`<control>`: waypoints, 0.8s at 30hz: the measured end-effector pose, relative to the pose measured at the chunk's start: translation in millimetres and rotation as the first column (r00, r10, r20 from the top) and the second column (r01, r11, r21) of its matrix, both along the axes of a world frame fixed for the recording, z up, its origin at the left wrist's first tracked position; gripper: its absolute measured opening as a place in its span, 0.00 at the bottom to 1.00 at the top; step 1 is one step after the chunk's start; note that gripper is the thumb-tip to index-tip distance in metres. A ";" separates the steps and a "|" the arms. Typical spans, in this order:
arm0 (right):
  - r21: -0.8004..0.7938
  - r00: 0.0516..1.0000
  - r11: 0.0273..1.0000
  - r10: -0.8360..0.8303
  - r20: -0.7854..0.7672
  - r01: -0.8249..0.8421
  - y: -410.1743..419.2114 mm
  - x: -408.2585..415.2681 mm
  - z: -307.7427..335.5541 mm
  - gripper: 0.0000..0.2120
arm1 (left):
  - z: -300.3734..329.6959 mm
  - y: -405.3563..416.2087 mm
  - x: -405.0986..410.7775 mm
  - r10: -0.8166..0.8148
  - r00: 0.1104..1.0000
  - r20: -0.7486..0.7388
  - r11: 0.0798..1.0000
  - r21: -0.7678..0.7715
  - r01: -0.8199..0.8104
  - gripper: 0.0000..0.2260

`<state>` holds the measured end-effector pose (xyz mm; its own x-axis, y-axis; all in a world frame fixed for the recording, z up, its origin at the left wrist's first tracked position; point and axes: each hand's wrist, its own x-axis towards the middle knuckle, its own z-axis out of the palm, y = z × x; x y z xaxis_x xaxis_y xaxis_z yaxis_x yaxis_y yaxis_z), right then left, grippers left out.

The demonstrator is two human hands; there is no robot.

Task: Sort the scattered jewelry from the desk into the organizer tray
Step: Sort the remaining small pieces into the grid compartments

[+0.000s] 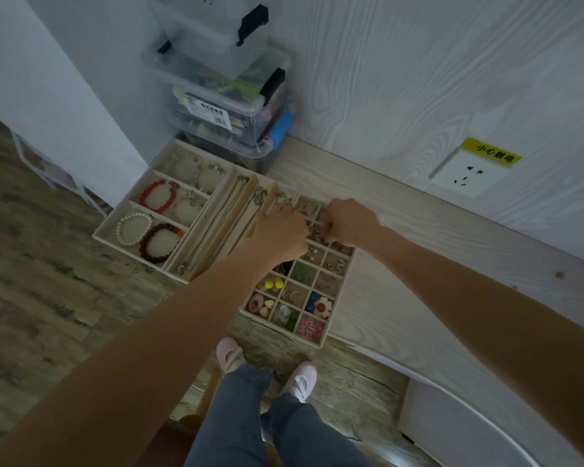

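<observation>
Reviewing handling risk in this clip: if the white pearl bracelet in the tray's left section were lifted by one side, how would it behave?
The white pearl bracelet is a string of round beads, so it would probably sag out of its ring shape rather than stay stiff. The smooth beads look slippery to pinch. Pushed, it would more likely slide or bunch against the tray wall than roll away.
</observation>
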<state>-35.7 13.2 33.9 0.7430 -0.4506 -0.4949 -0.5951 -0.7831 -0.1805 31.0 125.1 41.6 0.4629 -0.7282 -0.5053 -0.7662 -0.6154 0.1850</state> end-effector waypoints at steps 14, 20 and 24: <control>0.105 0.990 0.987 -0.125 0.060 0.119 -6.6 -2.9 -9.6 0.09 | 0.4 -1.4 -1.5 0.014 1.000 0.000 1.000 0.012 -0.014 0.21; -0.027 0.996 0.999 -0.023 0.082 0.025 -5.1 -10.4 -9.0 0.05 | 0.2 -1.0 -1.9 0.009 1.000 0.002 1.000 0.008 -0.009 0.21; -0.024 0.998 1.000 0.001 0.055 0.000 -2.1 -12.8 -9.8 0.08 | -0.1 1.1 -1.6 -0.007 1.000 0.003 1.000 0.013 0.007 0.23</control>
<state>-48.5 11.1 24.1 0.7689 -0.4619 -0.4421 -0.5846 -0.7879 -0.1937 29.4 126.2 41.5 0.4589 -0.7250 -0.5136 -0.7711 -0.6122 0.1751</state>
